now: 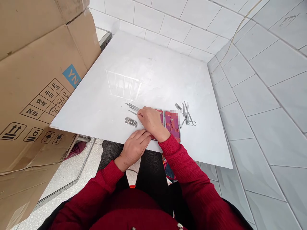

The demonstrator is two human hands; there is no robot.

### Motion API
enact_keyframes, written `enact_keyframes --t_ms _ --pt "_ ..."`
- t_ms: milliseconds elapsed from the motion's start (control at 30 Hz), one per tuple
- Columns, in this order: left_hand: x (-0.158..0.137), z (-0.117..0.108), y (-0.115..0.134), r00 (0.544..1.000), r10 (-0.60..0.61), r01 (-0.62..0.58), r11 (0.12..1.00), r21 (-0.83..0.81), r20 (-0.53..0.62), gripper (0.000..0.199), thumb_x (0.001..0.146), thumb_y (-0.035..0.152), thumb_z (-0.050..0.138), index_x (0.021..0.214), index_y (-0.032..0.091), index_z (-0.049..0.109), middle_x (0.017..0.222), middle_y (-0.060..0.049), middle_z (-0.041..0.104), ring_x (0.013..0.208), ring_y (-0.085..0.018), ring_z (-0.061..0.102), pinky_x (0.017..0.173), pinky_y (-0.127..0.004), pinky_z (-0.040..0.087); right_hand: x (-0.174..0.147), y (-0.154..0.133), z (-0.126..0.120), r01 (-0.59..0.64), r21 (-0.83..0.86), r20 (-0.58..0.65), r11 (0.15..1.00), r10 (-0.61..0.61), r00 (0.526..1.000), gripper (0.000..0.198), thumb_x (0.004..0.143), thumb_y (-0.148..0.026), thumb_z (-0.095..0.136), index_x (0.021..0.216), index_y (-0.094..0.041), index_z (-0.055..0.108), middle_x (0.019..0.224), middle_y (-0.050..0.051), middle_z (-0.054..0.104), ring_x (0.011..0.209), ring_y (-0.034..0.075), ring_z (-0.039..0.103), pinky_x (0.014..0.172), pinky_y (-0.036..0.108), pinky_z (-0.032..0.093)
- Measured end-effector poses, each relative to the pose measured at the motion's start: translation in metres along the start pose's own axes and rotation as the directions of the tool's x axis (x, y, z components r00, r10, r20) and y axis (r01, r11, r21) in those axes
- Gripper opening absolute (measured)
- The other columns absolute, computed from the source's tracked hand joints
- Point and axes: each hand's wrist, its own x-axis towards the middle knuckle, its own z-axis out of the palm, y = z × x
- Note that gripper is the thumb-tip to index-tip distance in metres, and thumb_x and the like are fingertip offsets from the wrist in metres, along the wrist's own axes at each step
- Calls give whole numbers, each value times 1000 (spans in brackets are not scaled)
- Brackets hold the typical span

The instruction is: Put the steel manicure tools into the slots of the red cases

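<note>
1. Well, closest of all are the red sleeves [107, 179] and dark pants [151, 167] of the person at the white table [163, 80].
2. The left hand [135, 147] is at the table's near edge. Its fingers lie close together. Their tips reach under the right wrist, so I cannot tell if they grip anything.
3. The right hand [152, 122] crosses above it. Its fingers are bent and close together, with the tips at the ends of some thin metal tools [132, 107]. I cannot tell if they pinch them.
4. The red case [177, 139] lies open near the table's front, partly under the right hand. It is purple inside.
5. Some short shiny tools [130, 121] sit left of the hands. They are too small to name.
6. Just right of the case are scissors [188, 113] and more little metal tools [178, 106].
7. A big cardboard box [45, 60] stands on the left side.
8. Farther back is a tiled wall [199, 19], and a thin cord [233, 35] hangs near the corner.
</note>
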Motion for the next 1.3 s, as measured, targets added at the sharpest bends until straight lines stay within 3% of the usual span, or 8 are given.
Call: enact_keyframes --t_ms 233,700,900,1300 --pt "-3 3 -1 1000 -5 5 1000 0 9 22 104 14 53 119 17 70 125 -7 75 124 -22 67 108 -42 56 2 5 0 -37 -40 -30 998 36 999 30 105 -21 47 95 -19 74 97 7 72 90 22 64 66 33 32" --pt "-1 0 0 1000 -2 2 1000 12 -14 20 104 15 54 116 18 70 122 -6 76 121 -22 68 106 -41 57 10 4 8 58 -178 25 982 -55 998 31 108 -17 37 105 -14 68 103 13 70 93 25 63 71 34 41" --pt "-1 0 0 1000 1 -1 1000 16 -8 18 103 14 55 112 17 69 122 -6 76 120 -22 68 105 -40 57 2 10 6 55 -45 -83 997 -59 995 29 108 -22 42 98 -18 68 99 9 70 91 22 61 70 32 37" --pt "-4 2 0 999 -18 18 1000 13 27 21 104 15 52 115 18 70 122 -9 75 121 -23 67 104 -43 57 -18 45 13 -95 335 -295 937 200 934 26 103 -28 50 94 -21 73 92 5 71 88 21 62 75 31 41"
